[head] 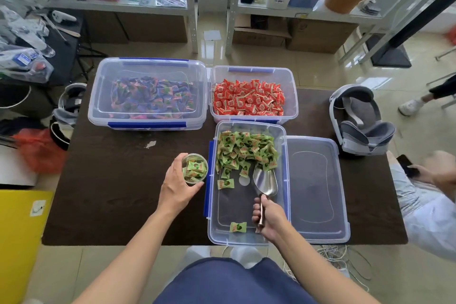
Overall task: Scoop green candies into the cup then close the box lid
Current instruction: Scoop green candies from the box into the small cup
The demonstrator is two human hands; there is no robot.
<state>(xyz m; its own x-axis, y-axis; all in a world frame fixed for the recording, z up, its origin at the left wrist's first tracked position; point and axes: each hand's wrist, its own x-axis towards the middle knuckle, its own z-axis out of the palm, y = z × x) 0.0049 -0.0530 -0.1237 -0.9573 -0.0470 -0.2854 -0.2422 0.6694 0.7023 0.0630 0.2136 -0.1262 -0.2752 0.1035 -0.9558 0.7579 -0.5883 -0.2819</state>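
A clear box [212,229] with blue latches stands open on the dark table, green candies [244,150] heaped at its far end and two lying loose nearer me. My right hand [267,217] grips the handle of a metal scoop [265,181] inside the box, its bowl empty and its tip at the near edge of the heap. Left of the box sits a small clear cup [195,168] holding several green candies, with my left hand [179,186] wrapped around its near side. The box lid [318,190] lies flat on the table, right of the box.
A lidded box of purple candies [148,96] and an open box of red candies [249,100] stand at the table's far side. A grey headset [360,121] rests at the right edge. Another person's hand with a phone [419,170] is at far right.
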